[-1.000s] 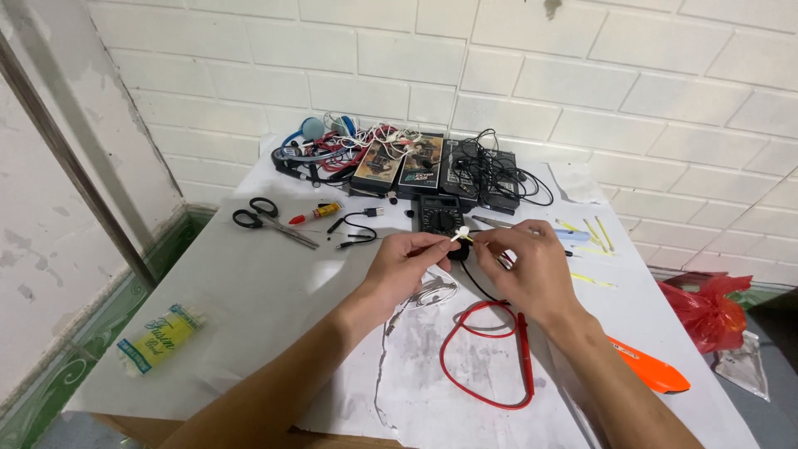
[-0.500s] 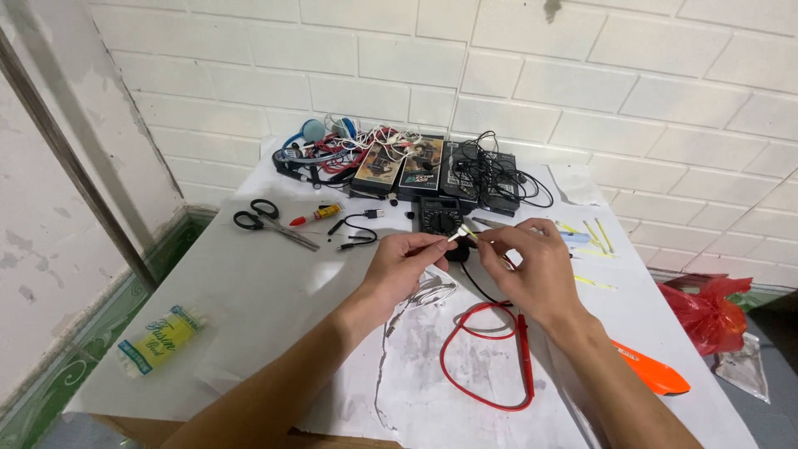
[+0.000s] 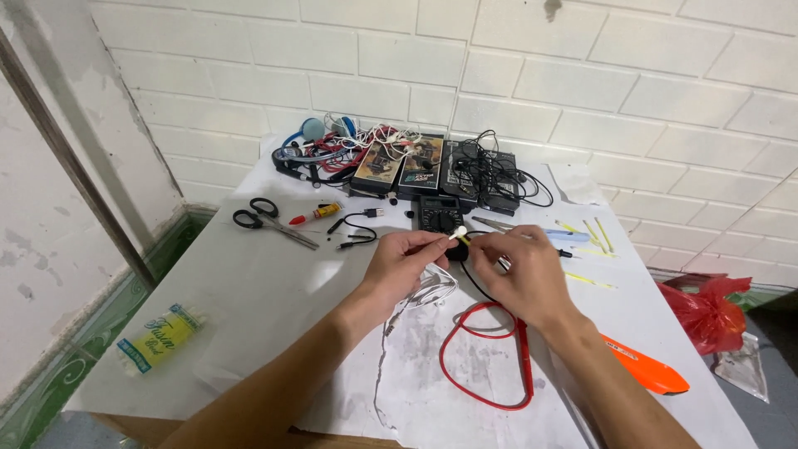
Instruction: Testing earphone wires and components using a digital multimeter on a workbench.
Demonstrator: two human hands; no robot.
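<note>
A small white-tipped swab (image 3: 459,234) is pinched between two hands above the middle of the counter (image 3: 249,291). The left hand (image 3: 407,262) has its fingers closed on the swab's stick; the right hand (image 3: 519,270) has its fingers closed on a small earpiece at the swab's tip, too small to make out clearly. Compared with a second ago, the hands have hardly moved, only drawn slightly closer, so the fine work at the tip goes on. A black wire runs down from the right hand, beside a red lead (image 3: 490,366) looped on white paper. Just beyond the hands lies a black meter (image 3: 439,214). Farther off are tangled cables and flat boxes (image 3: 397,165); scissors (image 3: 270,220) lie left. A white brick wall (image 3: 582,75) stands behind; a red bag (image 3: 706,312) sits right.
</note>
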